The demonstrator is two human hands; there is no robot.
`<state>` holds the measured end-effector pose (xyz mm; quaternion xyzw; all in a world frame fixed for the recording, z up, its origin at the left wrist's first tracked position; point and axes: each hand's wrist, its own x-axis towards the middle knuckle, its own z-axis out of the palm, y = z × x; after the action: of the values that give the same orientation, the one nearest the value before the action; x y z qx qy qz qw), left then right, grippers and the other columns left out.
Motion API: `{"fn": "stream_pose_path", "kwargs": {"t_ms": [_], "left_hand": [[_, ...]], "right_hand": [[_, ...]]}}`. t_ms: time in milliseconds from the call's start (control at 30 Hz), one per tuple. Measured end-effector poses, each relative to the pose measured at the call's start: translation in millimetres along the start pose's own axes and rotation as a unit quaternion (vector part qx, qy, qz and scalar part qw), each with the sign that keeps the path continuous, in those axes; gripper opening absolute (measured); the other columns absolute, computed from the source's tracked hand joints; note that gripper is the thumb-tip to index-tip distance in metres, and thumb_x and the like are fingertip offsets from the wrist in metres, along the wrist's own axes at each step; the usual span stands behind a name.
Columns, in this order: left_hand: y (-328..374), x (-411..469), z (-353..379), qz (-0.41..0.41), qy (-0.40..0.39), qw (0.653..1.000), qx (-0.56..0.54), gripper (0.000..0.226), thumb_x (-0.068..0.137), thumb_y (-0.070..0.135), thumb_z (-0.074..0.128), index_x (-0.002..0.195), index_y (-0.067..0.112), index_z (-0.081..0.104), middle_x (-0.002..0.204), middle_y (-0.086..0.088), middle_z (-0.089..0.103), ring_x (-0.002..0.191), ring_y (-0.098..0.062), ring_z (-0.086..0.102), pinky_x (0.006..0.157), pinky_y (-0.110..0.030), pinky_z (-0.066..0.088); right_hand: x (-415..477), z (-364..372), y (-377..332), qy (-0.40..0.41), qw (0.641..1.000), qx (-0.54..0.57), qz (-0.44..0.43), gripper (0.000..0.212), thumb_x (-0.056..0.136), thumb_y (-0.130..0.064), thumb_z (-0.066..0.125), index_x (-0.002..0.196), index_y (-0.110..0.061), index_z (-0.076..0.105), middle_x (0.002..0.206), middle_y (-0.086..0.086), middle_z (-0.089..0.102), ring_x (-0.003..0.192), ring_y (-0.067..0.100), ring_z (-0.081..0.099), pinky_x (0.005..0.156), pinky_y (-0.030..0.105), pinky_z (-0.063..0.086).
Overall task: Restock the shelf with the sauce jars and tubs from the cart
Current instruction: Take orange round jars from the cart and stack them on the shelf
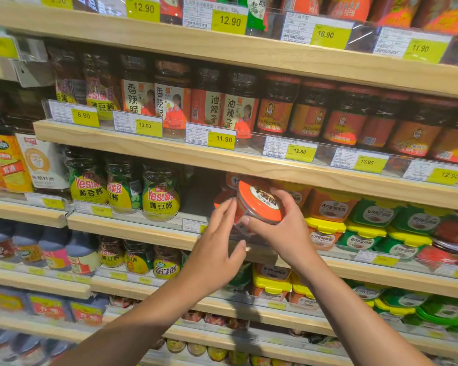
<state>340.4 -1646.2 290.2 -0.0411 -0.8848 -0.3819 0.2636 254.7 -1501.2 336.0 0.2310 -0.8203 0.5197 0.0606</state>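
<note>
**Tub going onto the shelf**

Nearest, both forearms [143, 307], raised towards the shelf [132, 228]. Placing step, apparently. Tub [259, 202] tilted, orange lid outward, at the shelf front beside a gap [198, 191]. Right hand [283, 228] clamped round it, thumb under, fingers over the lid. Left hand [217, 241] flat, fingers straight at its side, contact unclear. Next, probably: level it, slide it back.

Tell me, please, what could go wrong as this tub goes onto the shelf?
1. The tub is tilted and gripped by the right hand alone; the left hand only touches its side with straight fingers, so it might slip.
2. Pushed in carelessly, it could knock the stacked tubs on its right.
3. Its base may catch on the shelf front edge.
</note>
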Motion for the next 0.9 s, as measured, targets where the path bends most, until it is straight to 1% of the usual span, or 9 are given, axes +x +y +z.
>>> {"fn": "stream_pose_path", "kwargs": {"t_ms": [167, 233, 367, 467, 567, 633, 733, 800, 900], "left_hand": [[-9, 25, -13, -0.010, 0.025, 0.999, -0.037, 0.081, 0.094, 0.025, 0.064, 0.160, 0.029, 0.016, 0.158, 0.018, 0.022, 0.140, 0.000, 0.038, 0.113, -0.033, 0.042], [-14, 34, -16, -0.014, 0.029, 0.997, -0.066, 0.079, 0.092, 0.023, 0.068, 0.157, 0.030, 0.024, 0.153, 0.017, 0.031, 0.136, 0.002, 0.042, 0.113, -0.032, 0.043], [-26, 49, -18, -0.048, 0.045, 0.993, -0.093, 0.064, 0.089, 0.029, 0.073, 0.145, 0.028, 0.042, 0.135, 0.011, 0.049, 0.124, -0.001, 0.055, 0.106, -0.036, 0.051], [-31, 62, -21, -0.094, 0.057, 0.993, -0.051, 0.055, 0.080, 0.048, 0.078, 0.123, 0.024, 0.053, 0.116, 0.006, 0.055, 0.110, -0.007, 0.060, 0.092, -0.031, 0.054], [-35, 72, -18, -0.126, 0.067, 0.988, -0.053, 0.052, 0.080, 0.048, 0.079, 0.115, 0.020, 0.053, 0.117, 0.003, 0.059, 0.105, -0.008, 0.057, 0.084, -0.026, 0.050], [-38, 79, -17, -0.144, 0.061, 0.986, -0.058, 0.051, 0.082, 0.046, 0.078, 0.117, 0.017, 0.054, 0.115, 0.004, 0.062, 0.100, -0.007, 0.057, 0.079, -0.021, 0.046], [-52, 87, -16, -0.173, 0.029, 0.983, -0.059, 0.066, 0.074, 0.062, 0.076, 0.116, 0.016, 0.053, 0.113, 0.003, 0.066, 0.099, -0.011, 0.063, 0.082, -0.034, 0.056], [-59, 88, -16, -0.177, -0.001, 0.982, -0.060, 0.083, 0.064, 0.075, 0.069, 0.122, 0.019, 0.051, 0.116, 0.003, 0.066, 0.103, -0.013, 0.065, 0.089, -0.042, 0.057], [-67, 90, -18, -0.173, -0.043, 0.979, -0.097, 0.068, 0.077, 0.061, 0.075, 0.124, 0.019, 0.051, 0.119, 0.003, 0.066, 0.106, -0.008, 0.064, 0.091, -0.035, 0.056]], "right_hand": [[1, 1, -11, -0.033, 0.996, 0.085, -0.019, 0.068, 0.080, -0.005, 0.068, 0.137, -0.030, 0.042, 0.123, -0.017, 0.057, 0.107, -0.013, 0.055, 0.085, 0.007, 0.045], [0, 0, -13, -0.037, 0.991, 0.125, -0.023, 0.060, 0.086, 0.004, 0.061, 0.133, -0.030, 0.044, 0.119, -0.022, 0.058, 0.105, -0.018, 0.054, 0.083, 0.005, 0.044], [4, 5, -11, -0.039, 0.984, 0.174, -0.003, 0.051, 0.086, -0.002, 0.059, 0.131, -0.024, 0.048, 0.124, -0.014, 0.061, 0.111, -0.002, 0.059, 0.094, 0.031, 0.050], [6, 12, -14, -0.037, 0.983, 0.179, 0.008, 0.060, 0.076, -0.007, 0.052, 0.133, -0.022, 0.047, 0.129, -0.015, 0.058, 0.119, 0.003, 0.056, 0.104, 0.037, 0.048], [9, 19, -10, -0.047, 0.984, 0.170, 0.017, 0.063, 0.078, -0.005, 0.049, 0.138, -0.022, 0.044, 0.136, -0.010, 0.055, 0.124, 0.005, 0.055, 0.103, 0.035, 0.049], [10, 21, -8, -0.051, 0.984, 0.169, 0.033, 0.065, 0.088, 0.004, 0.046, 0.147, -0.019, 0.034, 0.144, -0.006, 0.047, 0.128, 0.009, 0.052, 0.092, 0.023, 0.053], [9, 21, -6, -0.052, 0.983, 0.171, 0.047, 0.064, 0.094, 0.011, 0.041, 0.148, -0.022, 0.028, 0.137, -0.009, 0.048, 0.110, -0.006, 0.058, 0.080, 0.010, 0.051], [9, 20, -4, -0.033, 0.986, 0.158, 0.047, 0.062, 0.095, 0.002, 0.047, 0.148, -0.023, 0.027, 0.144, -0.008, 0.045, 0.121, -0.005, 0.052, 0.100, 0.021, 0.047], [6, 23, 0, -0.022, 0.990, 0.133, 0.032, 0.066, 0.091, -0.014, 0.054, 0.153, -0.015, 0.030, 0.152, -0.001, 0.042, 0.138, 0.011, 0.041, 0.113, 0.046, 0.038]]}}
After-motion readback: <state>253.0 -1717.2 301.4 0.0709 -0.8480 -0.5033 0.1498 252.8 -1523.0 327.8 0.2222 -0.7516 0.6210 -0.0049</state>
